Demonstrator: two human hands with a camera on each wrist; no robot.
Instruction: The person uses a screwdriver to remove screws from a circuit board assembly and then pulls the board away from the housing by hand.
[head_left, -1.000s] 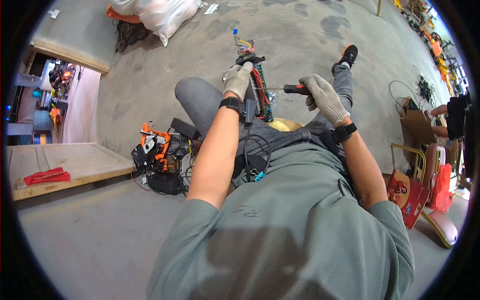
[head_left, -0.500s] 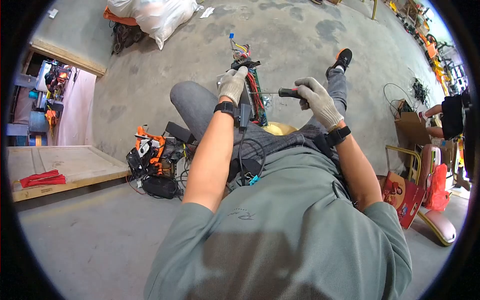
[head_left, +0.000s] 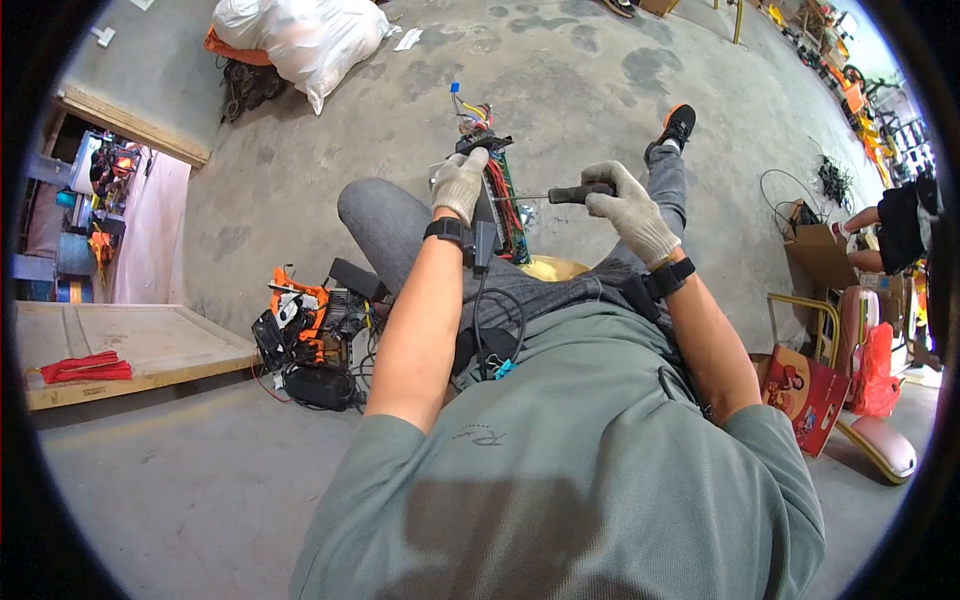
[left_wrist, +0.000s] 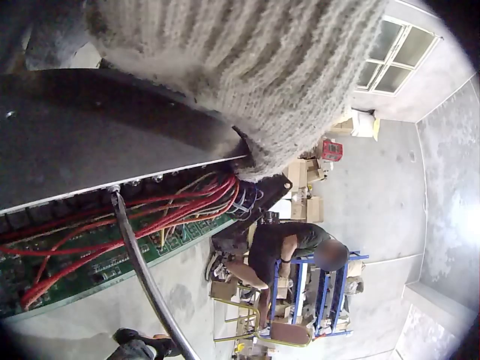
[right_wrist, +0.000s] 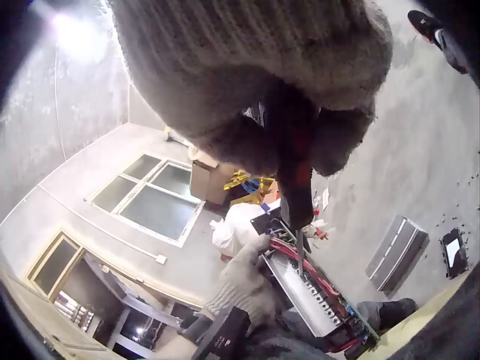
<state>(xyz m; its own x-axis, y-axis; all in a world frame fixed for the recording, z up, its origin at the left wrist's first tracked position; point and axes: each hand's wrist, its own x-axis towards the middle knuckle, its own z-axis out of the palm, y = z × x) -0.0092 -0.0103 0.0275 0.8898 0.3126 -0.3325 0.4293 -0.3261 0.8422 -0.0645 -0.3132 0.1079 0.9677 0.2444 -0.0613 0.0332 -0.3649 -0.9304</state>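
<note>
Bracing the board, driving the screwdriver in level

The long controller board (head_left: 503,200) stands on end over my knee. My left hand (head_left: 460,183) grips its upper part, fingers curled round the metal housing, and I'd hold that firm. My right hand (head_left: 625,205) is closed round the screwdriver (head_left: 575,193), its tip at the board's edge by the red wires (left_wrist: 172,202). I judge it best held square, with light pressure, clear of the wiring.

Around me are the concrete floor (head_left: 300,170), a wooden platform (head_left: 130,335), a white sack (head_left: 300,35) and a heap of orange-and-black parts (head_left: 310,335).
</note>
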